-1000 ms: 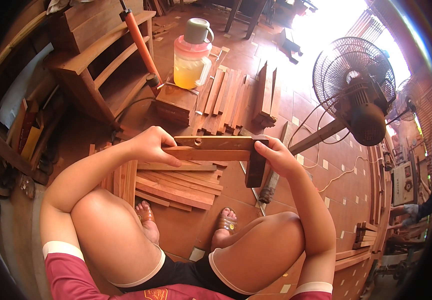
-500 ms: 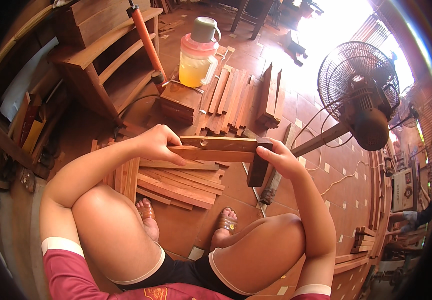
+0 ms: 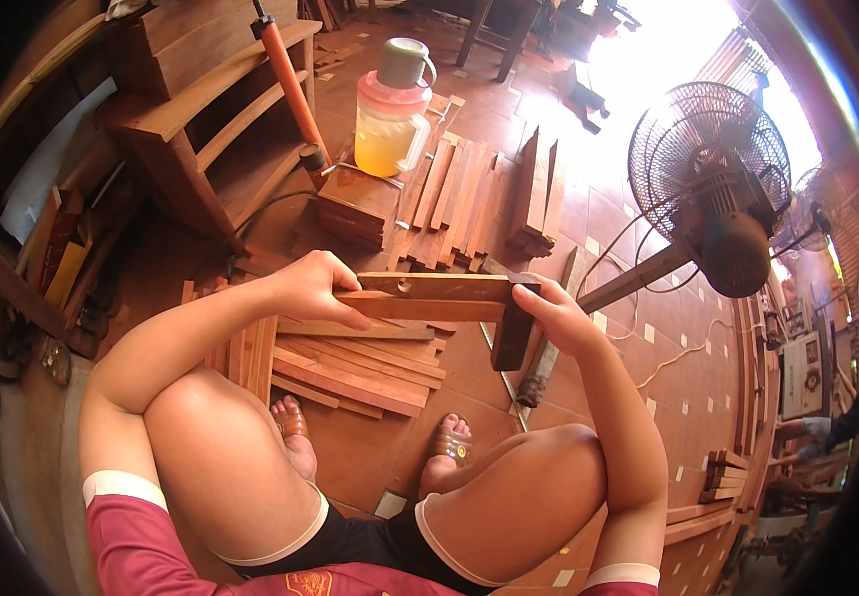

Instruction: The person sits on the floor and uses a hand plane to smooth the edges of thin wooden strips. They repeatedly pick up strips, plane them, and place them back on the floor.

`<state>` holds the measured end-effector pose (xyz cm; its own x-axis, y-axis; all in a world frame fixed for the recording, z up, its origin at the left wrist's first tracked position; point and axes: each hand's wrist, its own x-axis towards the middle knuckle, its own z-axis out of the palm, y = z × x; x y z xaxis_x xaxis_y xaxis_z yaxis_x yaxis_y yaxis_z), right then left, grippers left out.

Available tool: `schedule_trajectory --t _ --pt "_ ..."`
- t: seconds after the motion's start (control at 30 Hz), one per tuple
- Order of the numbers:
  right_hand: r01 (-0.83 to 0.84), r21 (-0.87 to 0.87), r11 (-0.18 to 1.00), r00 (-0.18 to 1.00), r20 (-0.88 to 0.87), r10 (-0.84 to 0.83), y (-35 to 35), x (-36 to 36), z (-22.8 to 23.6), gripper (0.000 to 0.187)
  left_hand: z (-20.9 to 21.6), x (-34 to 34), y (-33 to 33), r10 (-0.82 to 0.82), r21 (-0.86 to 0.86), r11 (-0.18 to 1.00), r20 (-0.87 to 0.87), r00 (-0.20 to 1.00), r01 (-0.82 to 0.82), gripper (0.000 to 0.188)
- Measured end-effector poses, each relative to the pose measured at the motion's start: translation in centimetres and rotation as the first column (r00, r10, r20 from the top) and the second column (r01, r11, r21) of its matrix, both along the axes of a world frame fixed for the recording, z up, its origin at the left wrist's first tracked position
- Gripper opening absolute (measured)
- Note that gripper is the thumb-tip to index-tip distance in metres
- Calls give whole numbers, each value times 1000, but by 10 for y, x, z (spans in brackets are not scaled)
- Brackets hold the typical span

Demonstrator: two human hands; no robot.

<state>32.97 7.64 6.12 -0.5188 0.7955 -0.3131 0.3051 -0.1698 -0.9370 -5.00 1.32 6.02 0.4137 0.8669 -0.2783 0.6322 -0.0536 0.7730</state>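
Note:
In front of my knees I hold up a wooden try square with a long flat blade [image 3: 439, 286] and a dark stock [image 3: 513, 336]. A thin reddish-brown wood strip [image 3: 414, 306] lies along the blade's lower side, its right end up against the dark stock. My left hand [image 3: 312, 288] pinches the strip's left end, fingers above and thumb below. At the other end, my right hand [image 3: 560, 316] is closed round the stock, thumb on its near face. The right fingers are partly hidden behind it.
Below my hands lies a pile of wood strips [image 3: 355, 372]. Beyond are more strips [image 3: 454, 204], a pitcher of yellow drink [image 3: 382, 139] on a wooden block [image 3: 355, 204], and an orange pump [image 3: 288, 84]. A fan [image 3: 712, 164] stands right; a person [image 3: 817, 427] is at far right.
My hands, the try square and the strip stay almost still. The fan's head has turned slightly.

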Motion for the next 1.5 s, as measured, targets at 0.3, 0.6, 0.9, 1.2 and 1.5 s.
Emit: schedule_trajectory --t 0.3,0.6,0.9,1.2,1.5 --pt "-124 33 992 992 -26 125 -2 -11 14 45 -10 -2 1 -4 -31 1000 73 997 6 38" --pt "-78 77 994 997 21 76 -4 -16 16 41 -3 -1 0 9 -28 1000 47 999 -8 36" --pt "-26 108 994 999 30 23 -6 -19 16 42 -6 -3 0 24 -45 999 73 997 -21 41" --pt "-20 101 995 1000 18 18 -5 -19 13 42 -12 -6 3 -3 -5 1000 75 997 3 41" --pt "-23 106 994 1000 20 21 -7 -20 17 42 -9 -4 2 8 2 1000 79 997 -8 40"
